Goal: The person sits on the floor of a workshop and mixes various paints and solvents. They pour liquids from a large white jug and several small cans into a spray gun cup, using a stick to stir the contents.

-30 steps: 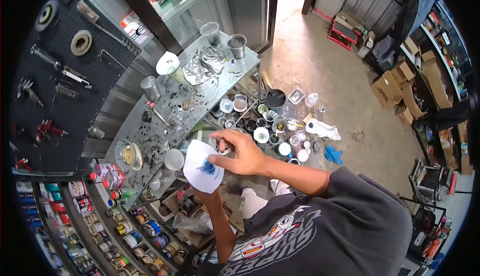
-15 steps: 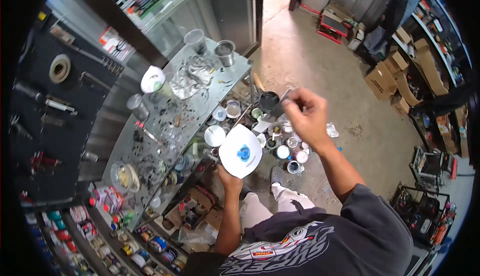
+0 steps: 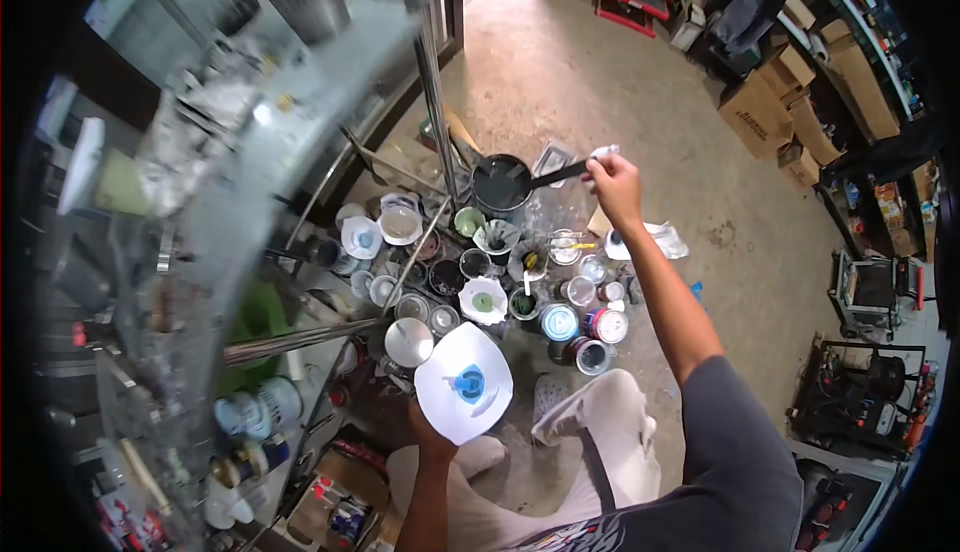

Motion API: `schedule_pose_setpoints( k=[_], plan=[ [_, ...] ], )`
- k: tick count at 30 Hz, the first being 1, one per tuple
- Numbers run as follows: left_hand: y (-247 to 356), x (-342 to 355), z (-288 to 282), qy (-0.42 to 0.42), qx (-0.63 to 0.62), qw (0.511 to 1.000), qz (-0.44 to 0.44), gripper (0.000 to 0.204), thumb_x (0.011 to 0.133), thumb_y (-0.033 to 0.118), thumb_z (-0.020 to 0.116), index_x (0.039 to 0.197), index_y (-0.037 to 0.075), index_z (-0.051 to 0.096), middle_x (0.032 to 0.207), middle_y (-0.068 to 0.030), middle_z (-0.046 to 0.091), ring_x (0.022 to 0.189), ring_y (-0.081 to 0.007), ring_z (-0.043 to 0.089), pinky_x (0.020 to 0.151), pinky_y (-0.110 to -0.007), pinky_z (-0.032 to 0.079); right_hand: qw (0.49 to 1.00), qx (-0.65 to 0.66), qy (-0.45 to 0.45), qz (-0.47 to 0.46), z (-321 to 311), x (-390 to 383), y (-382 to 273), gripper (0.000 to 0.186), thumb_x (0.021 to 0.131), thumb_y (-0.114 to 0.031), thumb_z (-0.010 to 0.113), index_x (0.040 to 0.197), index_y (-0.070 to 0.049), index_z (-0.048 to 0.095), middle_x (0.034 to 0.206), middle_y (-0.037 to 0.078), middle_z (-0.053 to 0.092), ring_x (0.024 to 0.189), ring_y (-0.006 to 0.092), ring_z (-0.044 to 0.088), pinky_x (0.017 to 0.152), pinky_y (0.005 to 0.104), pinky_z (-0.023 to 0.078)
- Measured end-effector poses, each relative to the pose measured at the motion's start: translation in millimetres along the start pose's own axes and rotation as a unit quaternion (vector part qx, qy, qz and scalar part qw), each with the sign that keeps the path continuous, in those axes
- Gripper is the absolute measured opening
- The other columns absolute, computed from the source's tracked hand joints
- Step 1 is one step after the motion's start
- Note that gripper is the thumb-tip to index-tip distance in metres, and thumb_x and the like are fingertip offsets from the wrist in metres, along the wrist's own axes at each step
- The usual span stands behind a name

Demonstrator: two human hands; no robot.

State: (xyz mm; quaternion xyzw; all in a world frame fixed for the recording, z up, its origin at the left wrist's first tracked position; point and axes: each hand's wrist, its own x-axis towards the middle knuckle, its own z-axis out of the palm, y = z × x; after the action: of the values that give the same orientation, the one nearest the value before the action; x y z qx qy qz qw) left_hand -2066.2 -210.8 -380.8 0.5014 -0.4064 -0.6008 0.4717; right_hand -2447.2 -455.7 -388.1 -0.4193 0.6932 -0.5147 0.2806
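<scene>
My left hand point(image 3: 432, 432) grips from below a white paper paint strainer point(image 3: 440, 377), a wide funnel with a blue patch in its middle. The paper hides most of the fingers and whatever may be under it. My right hand point(image 3: 615, 192), stretched out to the far right, pinches a flat black handle point(image 3: 562, 174). The handle's other end meets the rim of a round black pot point(image 3: 500, 184) with dark contents; whether the two are joined I cannot tell. Something small and white point(image 3: 604, 153) shows at the right fingertips.
Several paint cans and cups crowd the floor, among them a blue-topped can point(image 3: 559, 323) and a white bowl point(image 3: 409, 342). A metal-legged table point(image 3: 330, 62) with a rag point(image 3: 205, 102) rises at left. Cardboard boxes point(image 3: 757, 115) stand by shelves at right.
I have bent lower over the floor, so the cans look larger and the table has shifted left. My right hand has moved upward in view and now shows the black handle at the pot.
</scene>
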Motion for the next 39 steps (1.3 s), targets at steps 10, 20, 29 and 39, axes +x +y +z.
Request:
schedule_pose_setpoints(
  k=[10, 20, 29, 39],
  plan=[
    [-196, 49, -64, 0.068, 0.193, 0.978, 0.04, 0.068, 0.071, 0.02, 0.08, 0.128, 0.001, 0.047, 0.118, -0.0124, 0.057, 0.109, -0.0216, 0.057, 0.091, -0.038, 0.047, 0.964, -0.254, 0.009, -0.081, 134, 119, 240, 0.028, 0.076, -0.029, 0.065, 0.082, -0.002, 0.071, 0.072, 0.01, 0.07, 0.064, 0.0197, 0.068, 0.066, 0.0311, 0.053],
    [-186, 86, -47, 0.075, 0.051, 0.996, -0.015, 0.047, 0.083, 0.017, 0.069, 0.124, 0.0, 0.051, 0.11, -0.01, 0.059, 0.101, -0.0202, 0.059, 0.089, -0.036, 0.049, 0.979, -0.01, -0.107, -0.176, 119, 15, 181, 0.017, 0.083, -0.014, 0.062, 0.089, 0.0, 0.068, 0.068, 0.009, 0.065, 0.062, 0.0109, 0.059, 0.058, 0.0275, 0.048],
    [-138, 112, -21, -0.02, -0.025, 0.998, 0.056, 0.037, 0.093, 0.017, 0.053, 0.124, -0.001, 0.047, 0.114, -0.0114, 0.058, 0.104, -0.0183, 0.059, 0.089, -0.033, 0.048, 0.835, 0.084, -0.467, -0.28, 111, -174, 108, 0.055, 0.068, -0.014, 0.075, 0.116, -0.001, 0.053, 0.102, 0.011, 0.051, 0.081, 0.0181, 0.052, 0.07, 0.0289, 0.045],
    [-129, 80, -45, -0.054, 0.072, 0.993, 0.083, 0.063, 0.064, -0.004, 0.076, 0.118, 0.0, 0.045, 0.119, -0.0107, 0.056, 0.108, -0.0221, 0.057, 0.096, -0.04, 0.044, 0.857, 0.09, -0.441, -0.252, 127, -225, 84, 0.064, 0.065, -0.018, 0.079, 0.12, 0.001, 0.052, 0.109, 0.016, 0.061, 0.103, 0.0267, 0.061, 0.09, 0.0355, 0.047]
  ],
)
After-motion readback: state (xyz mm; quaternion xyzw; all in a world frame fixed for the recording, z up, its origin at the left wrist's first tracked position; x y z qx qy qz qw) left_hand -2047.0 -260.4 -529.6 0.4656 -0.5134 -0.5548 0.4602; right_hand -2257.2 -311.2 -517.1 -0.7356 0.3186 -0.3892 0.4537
